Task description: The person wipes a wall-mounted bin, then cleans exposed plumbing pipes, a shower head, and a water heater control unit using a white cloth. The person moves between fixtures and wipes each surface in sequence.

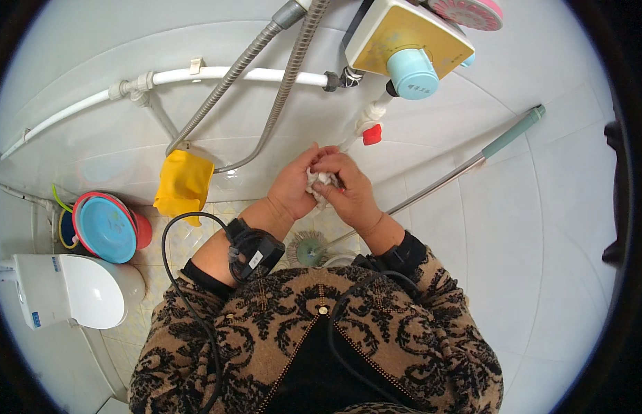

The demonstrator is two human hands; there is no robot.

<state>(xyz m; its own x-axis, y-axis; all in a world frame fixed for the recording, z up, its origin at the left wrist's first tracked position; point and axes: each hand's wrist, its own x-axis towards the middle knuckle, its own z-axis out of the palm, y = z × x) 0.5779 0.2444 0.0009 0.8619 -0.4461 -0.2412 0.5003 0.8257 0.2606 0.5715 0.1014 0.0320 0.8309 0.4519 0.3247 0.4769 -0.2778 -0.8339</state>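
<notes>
My left hand [292, 185] and my right hand [350, 188] come together in front of the tiled wall. Between them is a small crumpled white cloth [322, 181], bunched and partly covered by fingers. The right fingers curl over it from above, while the left palm cups its side. Just above my hands is a white pipe outlet with a red valve handle [372, 134]; whether water runs from it I cannot tell. Beneath them, on the floor, rests the round bristled head of a brush [309, 250].
A long-handled pole [459, 171] leans against the right wall. Overhead hangs a gold-fronted water heater [410, 41] with a pale blue knob. Flexible metal hoses [265, 127] and a yellow cloth [184, 185] hang at left, beyond stacked basins [108, 228] and a white toilet [93, 293].
</notes>
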